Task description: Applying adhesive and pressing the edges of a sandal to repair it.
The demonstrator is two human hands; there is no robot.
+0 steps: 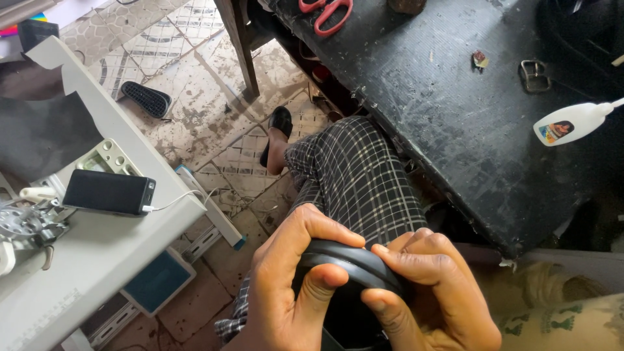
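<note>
At the bottom centre of the view, about six o'clock, both hands grip a curved black piece (354, 265) that looks like folded leather or rubber, smooth and slightly glossy, with a rounded edge turned upward. The left hand (286, 286) wraps it from the nine o'clock side, fingers curled over the top and thumb pressed against its front face. The right hand (435, 292) closes on it from three o'clock, fingers bent over the rim and thumb underneath. The piece sits just above the person's lap, over checked trousers (354, 175) that run up toward twelve o'clock, ending at a foot in a black sandal (278, 130). At three o'clock stretches a dark, scuffed workbench (455, 130); on it, toward one o'clock, lie red-handled scissors (328, 13), a metal buckle (535, 75) and a white squeeze bottle (575, 122) lying on its side. At nine o'clock stands a pale sewing-machine table (97, 253) carrying a black phone (109, 192) with a white cable plugged in. The floor (195, 84) is worn patterned tile, stained, with a second black sandal (146, 99) at eleven o'clock. The lower part of the black piece is cut off by the frame edge and hidden by the hands, so its full shape cannot be made out. The machine at the far nine o'clock edge is only partly visible.
</note>
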